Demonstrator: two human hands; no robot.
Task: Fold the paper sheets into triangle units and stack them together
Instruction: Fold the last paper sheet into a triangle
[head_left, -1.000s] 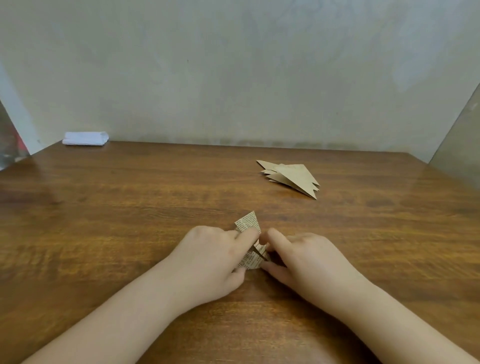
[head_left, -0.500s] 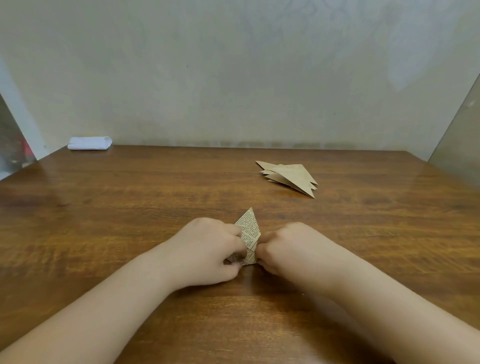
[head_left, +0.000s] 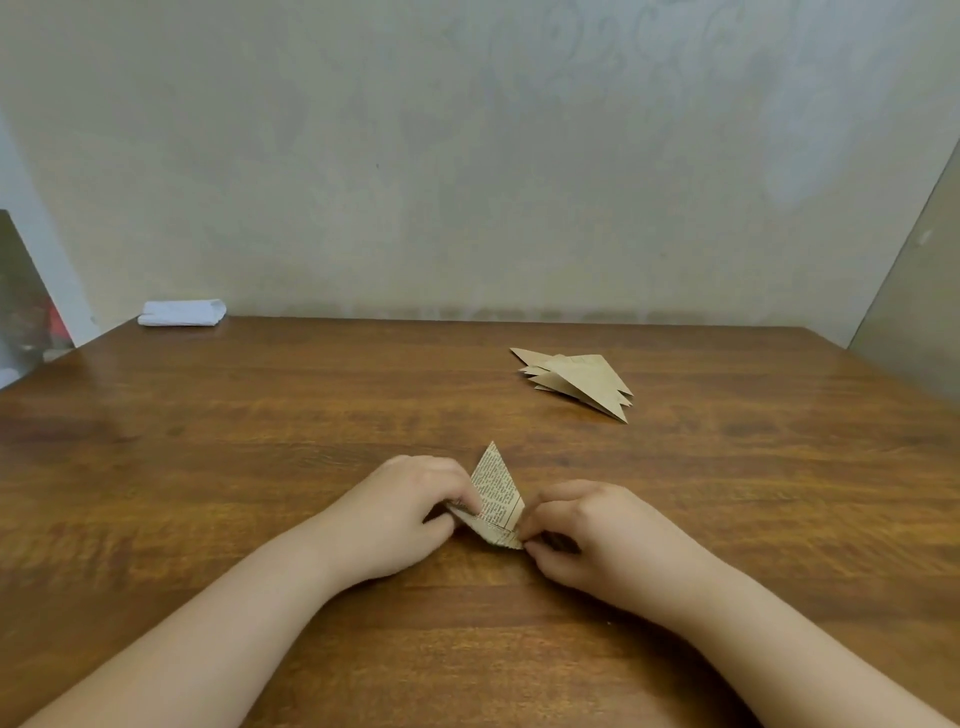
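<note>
A small folded piece of newsprint paper (head_left: 496, 493) stands on the wooden table (head_left: 260, 441) between my hands, its point tilted up and away. My left hand (head_left: 405, 512) pinches its left edge with curled fingers. My right hand (head_left: 592, 535) pinches its lower right corner between thumb and fingertips. A pile of several finished brown triangle units (head_left: 576, 382) lies farther back and to the right, apart from both hands.
A folded white cloth (head_left: 182, 313) lies at the table's far left corner against the wall. A dark panel (head_left: 914, 312) leans along the right side, and the table's left edge runs diagonally near another panel (head_left: 26, 291).
The paper has been raised and opened wider into a taller triangle. My hands have drawn slightly apart, the right one moving to the lower right corner.
</note>
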